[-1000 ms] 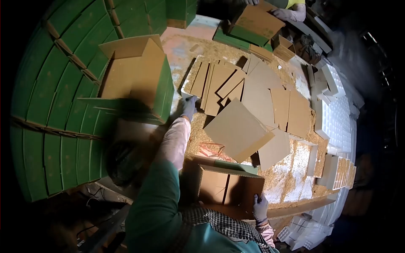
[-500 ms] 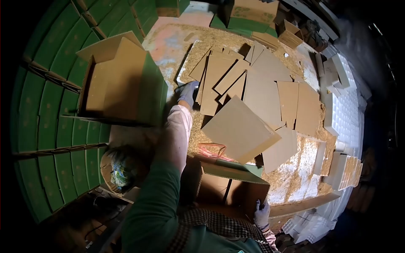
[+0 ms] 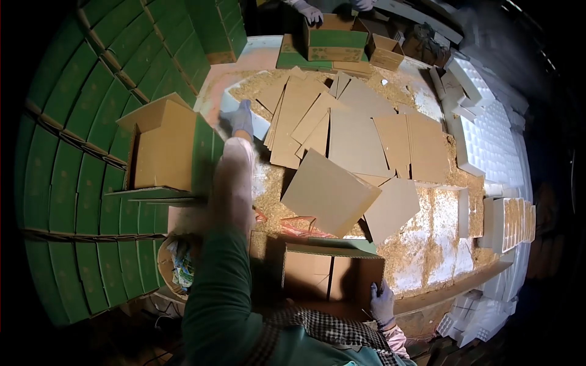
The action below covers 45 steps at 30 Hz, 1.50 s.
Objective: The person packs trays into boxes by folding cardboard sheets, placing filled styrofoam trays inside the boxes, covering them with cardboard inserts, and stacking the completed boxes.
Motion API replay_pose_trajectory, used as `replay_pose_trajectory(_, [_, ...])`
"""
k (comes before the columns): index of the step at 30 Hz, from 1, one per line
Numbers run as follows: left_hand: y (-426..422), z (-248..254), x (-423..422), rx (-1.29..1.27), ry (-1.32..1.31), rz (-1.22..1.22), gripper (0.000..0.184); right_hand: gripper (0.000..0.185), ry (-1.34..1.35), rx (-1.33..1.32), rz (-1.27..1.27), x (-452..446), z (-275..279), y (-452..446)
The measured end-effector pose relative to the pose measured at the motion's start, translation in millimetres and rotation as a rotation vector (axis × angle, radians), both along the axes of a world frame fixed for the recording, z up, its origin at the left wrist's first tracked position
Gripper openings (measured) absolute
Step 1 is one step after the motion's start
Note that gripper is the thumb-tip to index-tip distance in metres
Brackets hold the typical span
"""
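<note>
My left hand (image 3: 243, 119), in a pale glove, reaches out over the left side of the table. It is beside a white foam edge (image 3: 261, 127) and left of stacked flat cardboard pieces (image 3: 293, 119); its fingers are too blurred to show whether they grip anything. Close to my body stands an open cardboard box (image 3: 305, 268) with a dark gap down its inner wall. My right hand (image 3: 383, 305), also gloved, grips this box by its right wall. A large loose cardboard sheet (image 3: 329, 192) lies beyond the box.
Green boxes (image 3: 67, 177) are stacked along the left, behind an open carton (image 3: 162, 146). At the far end, a co-worker's gloved hand (image 3: 310, 13) touches a green-printed box (image 3: 336, 46). White foam trays (image 3: 491, 146) line the right. A bin (image 3: 168, 262) stands lower left.
My left hand has moved left, away from the cardboard stack. My right hand stays on the box. The view has shifted, bringing the co-worker's hands into sight at the top.
</note>
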<state>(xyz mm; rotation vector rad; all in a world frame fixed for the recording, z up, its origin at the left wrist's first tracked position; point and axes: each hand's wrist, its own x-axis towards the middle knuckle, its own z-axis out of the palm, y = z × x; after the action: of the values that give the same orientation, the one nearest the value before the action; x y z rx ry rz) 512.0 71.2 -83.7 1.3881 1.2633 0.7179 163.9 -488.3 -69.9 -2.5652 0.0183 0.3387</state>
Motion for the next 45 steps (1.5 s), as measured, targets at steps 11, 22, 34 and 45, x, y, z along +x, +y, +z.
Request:
replay_pose_trajectory(11, [18.9, 215.6, -92.7, -0.104, -0.755, -0.358, 0.062, 0.053, -0.034, 0.287, 0.021, 24.6, 41.2, 33.8])
replay_pose_trajectory(22, [-244.0, 172.1, -323.6, -0.829, -0.617, -0.79, 0.055, 0.046, 0.1, 0.06, 0.229, 78.2, 43.8, 36.3])
replay_pose_trajectory(34, [-213.0, 13.2, -373.0, -0.982, -0.24, -0.806, 0.057, 0.052, 0.009, 0.318, 0.376, 57.7, 33.5, -5.5])
replay_pose_trajectory(45, [-259.4, 71.8, -416.5, -0.939, -0.214, -0.71, 0.057, 0.051, 0.107, 0.268, 0.246, 40.3, 43.9, 2.1])
